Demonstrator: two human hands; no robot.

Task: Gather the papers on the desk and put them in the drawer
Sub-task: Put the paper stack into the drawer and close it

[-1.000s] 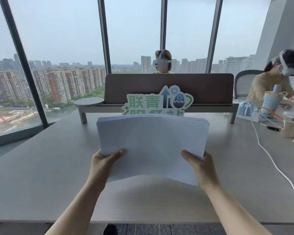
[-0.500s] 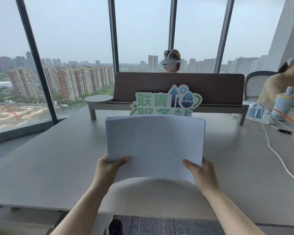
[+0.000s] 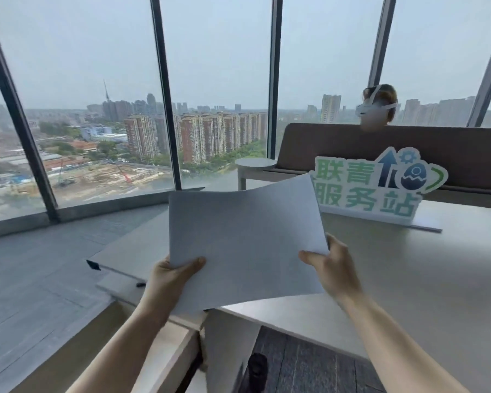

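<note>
A stack of white papers (image 3: pixel 244 236) is held up in the air over the desk's left corner, tilted with its right side higher. My left hand (image 3: pixel 173 276) grips its lower left corner, thumb on top. My right hand (image 3: pixel 332 268) grips its right edge. The grey desk (image 3: pixel 408 279) stretches to the right beneath the stack. Below my left forearm, at the desk's left end, a light-coloured cabinet unit (image 3: pixel 170 347) shows partly; whether a drawer is open there I cannot tell.
A green and white standing sign (image 3: pixel 374 188) rests on the desk in front of a brown divider panel (image 3: pixel 338 148). A person wearing a white headset (image 3: pixel 377 109) sits behind the divider. Tall windows and a low ledge (image 3: pixel 68 214) run along the left. A dark bottle (image 3: pixel 257 370) stands on the floor.
The view has swung to the left, bringing the desk's left corner and the floor into sight. The papers, still in both hands, have moved left and tilted.
</note>
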